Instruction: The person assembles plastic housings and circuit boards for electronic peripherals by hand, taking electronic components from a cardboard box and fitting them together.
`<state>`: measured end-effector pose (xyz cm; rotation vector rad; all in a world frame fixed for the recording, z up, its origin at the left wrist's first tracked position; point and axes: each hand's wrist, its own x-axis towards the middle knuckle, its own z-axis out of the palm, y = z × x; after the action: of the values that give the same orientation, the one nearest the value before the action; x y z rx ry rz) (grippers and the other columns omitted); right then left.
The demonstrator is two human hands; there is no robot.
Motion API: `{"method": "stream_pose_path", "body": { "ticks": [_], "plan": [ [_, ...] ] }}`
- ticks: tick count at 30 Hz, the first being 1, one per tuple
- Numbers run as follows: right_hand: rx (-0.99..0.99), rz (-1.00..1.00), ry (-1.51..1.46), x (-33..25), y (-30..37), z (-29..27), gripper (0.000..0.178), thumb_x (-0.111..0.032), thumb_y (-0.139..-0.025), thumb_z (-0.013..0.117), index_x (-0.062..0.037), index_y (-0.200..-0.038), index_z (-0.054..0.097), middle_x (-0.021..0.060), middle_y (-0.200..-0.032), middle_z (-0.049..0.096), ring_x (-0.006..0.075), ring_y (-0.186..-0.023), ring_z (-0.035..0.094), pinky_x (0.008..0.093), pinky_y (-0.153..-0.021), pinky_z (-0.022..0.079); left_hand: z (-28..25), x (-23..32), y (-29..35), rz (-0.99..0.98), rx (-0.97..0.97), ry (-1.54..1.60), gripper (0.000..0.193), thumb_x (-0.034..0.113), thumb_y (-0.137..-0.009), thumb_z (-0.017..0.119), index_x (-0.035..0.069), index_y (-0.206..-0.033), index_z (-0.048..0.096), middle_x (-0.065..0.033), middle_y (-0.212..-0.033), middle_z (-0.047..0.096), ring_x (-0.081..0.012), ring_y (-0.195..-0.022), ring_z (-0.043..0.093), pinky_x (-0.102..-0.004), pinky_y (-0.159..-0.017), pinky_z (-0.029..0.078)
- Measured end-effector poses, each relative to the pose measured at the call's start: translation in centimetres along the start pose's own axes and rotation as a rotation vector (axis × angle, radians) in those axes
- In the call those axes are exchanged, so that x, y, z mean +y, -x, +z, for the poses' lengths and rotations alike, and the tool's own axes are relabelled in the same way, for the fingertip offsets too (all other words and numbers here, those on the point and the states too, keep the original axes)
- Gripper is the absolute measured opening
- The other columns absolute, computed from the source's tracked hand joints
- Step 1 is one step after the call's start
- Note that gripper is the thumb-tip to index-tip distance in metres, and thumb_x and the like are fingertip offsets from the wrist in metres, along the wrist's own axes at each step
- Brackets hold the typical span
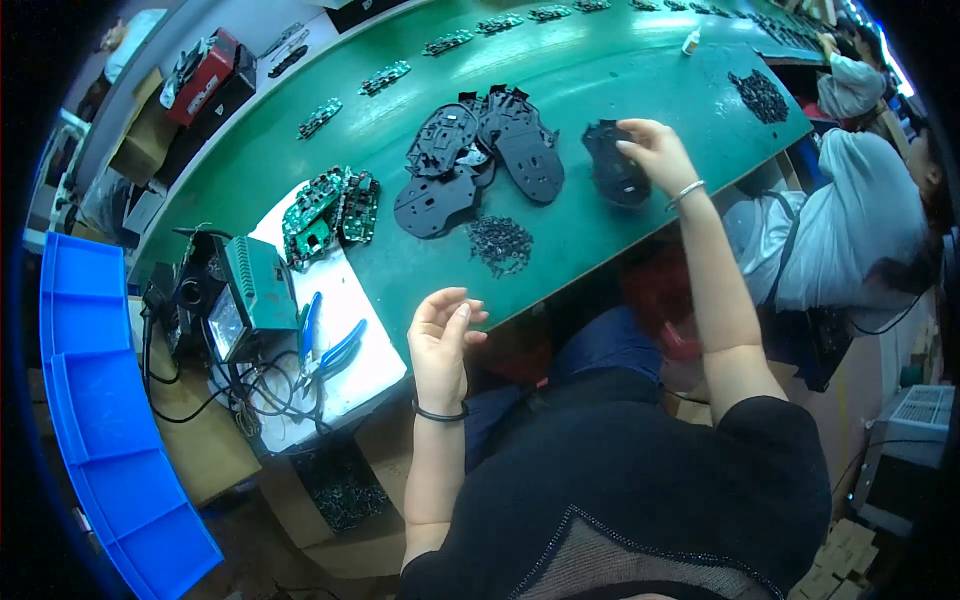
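Observation:
My right hand [655,155] is raised over the green bench, its thumb and fingers closed on the upper edge of a black plastic shell [618,178]. The shell is slightly blurred. In front of my body, off the near bench edge, my left hand [440,335] is loosely curled with its fingertips apart, and nothing shows in it. A pile of small dark parts [500,246] lies on the bench beyond it. Farther back are stacked black plastic shells [443,140] and flat black plates [433,205], one plate [530,165] leaning right.
Green circuit boards [335,210] are heaped at left, near a soldering station [255,285] and blue-handled pliers [340,350]. Several boards [385,77] line the back. A blue divided tray [110,400] stands far left. Dark parts [760,97] and a seated person [840,220] are at right.

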<state>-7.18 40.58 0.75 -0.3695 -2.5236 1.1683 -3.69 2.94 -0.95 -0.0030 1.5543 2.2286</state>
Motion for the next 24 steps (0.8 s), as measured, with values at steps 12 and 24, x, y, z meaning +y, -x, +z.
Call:
{"method": "stream_pose_path", "body": {
  "ticks": [12,24],
  "plan": [
    [-0.021,-0.140,0.453,-8.8,2.3,9.3,0.104,-0.046,-0.062,0.077,0.0015,-0.137,0.024,0.0233,-0.111,0.046,0.0374,-0.103,0.045,0.0425,-0.087,0.043,0.3,0.4,0.0,-0.021,0.061,0.024,0.013,0.006,-0.087,0.057,0.005,-0.100,0.056,-0.0068,-0.086,0.061,-0.0138,-0.075,0.060,-0.0211,-0.058,0.049],
    [0.123,-0.197,0.139,-6.8,2.0,10.8,0.065,-0.022,-0.069,0.066,-0.0023,-0.126,0.042,0.0186,-0.108,0.051,0.0357,-0.100,0.046,0.0411,-0.092,0.040,0.2,0.8,-0.3,0.025,0.032,0.072,0.012,0.007,-0.088,0.055,0.005,-0.100,0.056,-0.0060,-0.084,0.061,-0.0138,-0.074,0.060,-0.0209,-0.057,0.048]
  ]
}}
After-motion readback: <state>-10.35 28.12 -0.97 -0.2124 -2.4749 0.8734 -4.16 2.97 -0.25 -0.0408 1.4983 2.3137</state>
